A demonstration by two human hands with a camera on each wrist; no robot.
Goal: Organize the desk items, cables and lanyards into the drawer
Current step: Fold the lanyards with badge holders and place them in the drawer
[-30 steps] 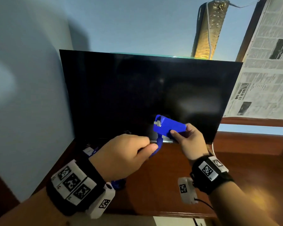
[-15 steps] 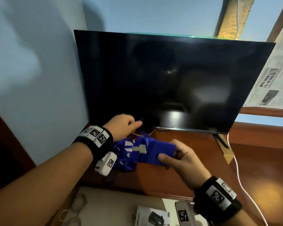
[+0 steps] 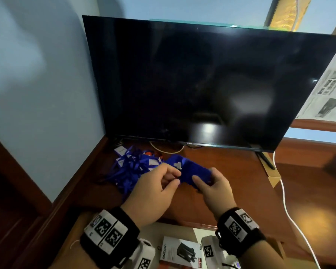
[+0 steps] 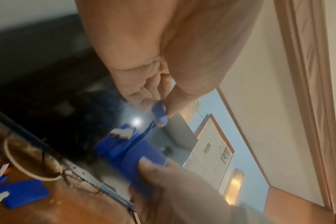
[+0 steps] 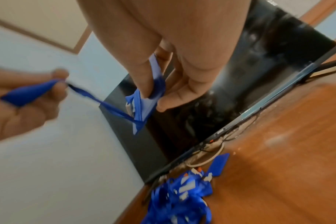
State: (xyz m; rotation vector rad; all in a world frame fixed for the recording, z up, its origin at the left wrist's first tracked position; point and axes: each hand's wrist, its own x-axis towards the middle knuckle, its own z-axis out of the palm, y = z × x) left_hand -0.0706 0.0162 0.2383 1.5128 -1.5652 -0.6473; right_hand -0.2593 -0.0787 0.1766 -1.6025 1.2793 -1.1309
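Observation:
My right hand [image 3: 204,176] grips a blue lanyard card holder [image 3: 195,168] with a white clip, thumb on top, just above the wooden desk [image 3: 231,181]. Beside it, my left hand [image 3: 177,178] pinches the holder's blue strap [image 4: 159,112] between thumb and forefinger. In the right wrist view the strap [image 5: 105,104] runs taut from the holder [image 5: 144,101] to the left hand. A tangled pile of blue lanyards [image 3: 133,167] lies at the desk's back left corner. The open drawer [image 3: 178,231] sits below the front edge.
A large dark monitor [image 3: 202,84] stands along the back of the desk. A white cable [image 3: 284,206] runs down the right side. The drawer holds a grey product box [image 3: 179,251]. Another blue holder [image 5: 219,164] lies near the monitor base. A blue wall [image 3: 37,94] closes the left side.
My left hand has come back from the monitor base and now pinches the strap next to the holder. Both hands sit nearer the desk's front, and the view has tilted down.

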